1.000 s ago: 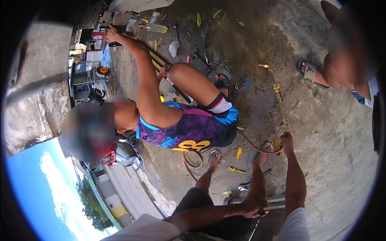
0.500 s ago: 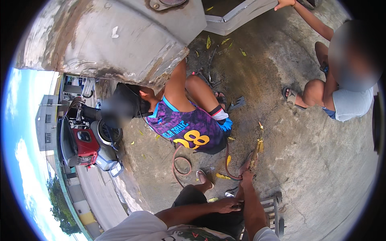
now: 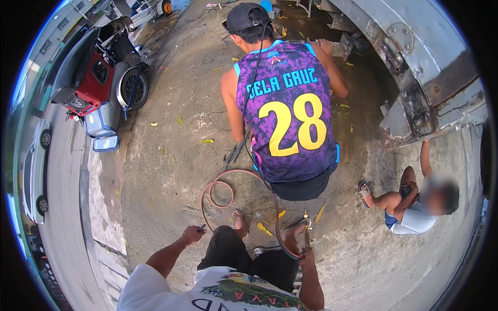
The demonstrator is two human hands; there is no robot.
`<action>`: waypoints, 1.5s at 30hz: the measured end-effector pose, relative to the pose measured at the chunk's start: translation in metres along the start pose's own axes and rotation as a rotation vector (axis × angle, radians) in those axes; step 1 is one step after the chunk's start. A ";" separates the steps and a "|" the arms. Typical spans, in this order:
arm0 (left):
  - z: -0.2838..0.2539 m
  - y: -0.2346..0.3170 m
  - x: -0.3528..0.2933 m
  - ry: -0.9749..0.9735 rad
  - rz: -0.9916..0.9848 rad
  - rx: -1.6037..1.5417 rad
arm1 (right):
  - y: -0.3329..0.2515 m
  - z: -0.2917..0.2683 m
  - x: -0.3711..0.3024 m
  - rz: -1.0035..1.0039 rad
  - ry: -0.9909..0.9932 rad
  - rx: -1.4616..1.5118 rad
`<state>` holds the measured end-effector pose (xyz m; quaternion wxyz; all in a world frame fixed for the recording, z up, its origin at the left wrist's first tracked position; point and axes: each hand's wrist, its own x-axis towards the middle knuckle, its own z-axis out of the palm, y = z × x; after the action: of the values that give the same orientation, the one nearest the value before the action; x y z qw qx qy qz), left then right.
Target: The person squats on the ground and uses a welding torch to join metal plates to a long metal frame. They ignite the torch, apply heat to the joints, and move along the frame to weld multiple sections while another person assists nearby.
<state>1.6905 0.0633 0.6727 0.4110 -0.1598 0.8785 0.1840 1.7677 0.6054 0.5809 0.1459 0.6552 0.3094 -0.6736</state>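
Landmark: the coiled reddish hose (image 3: 228, 181) on the concrete ground (image 3: 171, 171).

Far up and right of the hose, a large rusted grey metal vehicle body (image 3: 415, 67), overhanging. Up and left of the hose, a parked red and grey three-wheeler (image 3: 98, 78). Directly above the hose, crouching and blocking the way to the metal body, a person in a purple numbered jersey (image 3: 290, 114) and black cap, back turned. Right of the hose, a second person in a white shirt (image 3: 415, 217), seated low, one arm raised to the metal edge. Scattered about the hose, yellow leaves (image 3: 207, 141).

Below the hose, bare feet in sandals, knees in black shorts. Just right of the hose's lower end, a slim torch (image 3: 306, 228), long axis close to upright in the view, tip pointing away from the wearer toward the jersey, hose running down into its base.

Right hand (image 3: 307, 255), below and right of the hose loop, closed around the torch's lower end. Left hand (image 3: 193, 234), below the loop, curled narrowly around a small dark object (image 3: 201, 227), too small to identify.
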 end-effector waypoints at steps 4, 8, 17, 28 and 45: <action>0.000 -0.087 -0.038 0.084 -0.187 -0.224 | -0.023 0.028 -0.067 -0.005 -0.009 -0.048; 0.057 -0.142 -0.058 0.129 -0.313 -0.335 | -0.042 0.031 -0.078 0.005 -0.058 -0.099; 0.114 -0.098 -0.092 0.052 -0.310 -0.846 | -0.060 0.030 -0.070 -0.085 -0.035 -0.134; 0.075 -0.075 -0.079 0.175 -0.277 -0.985 | -0.073 0.032 -0.045 -0.072 -0.005 -0.191; 0.018 -0.143 -0.059 0.025 -0.323 -1.072 | -0.041 0.116 -0.088 -0.282 0.230 -0.253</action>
<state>1.8003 -0.0468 0.6807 0.2847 -0.4812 0.6313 0.5375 1.6595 0.5480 0.6701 0.0950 0.6544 0.4945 -0.5642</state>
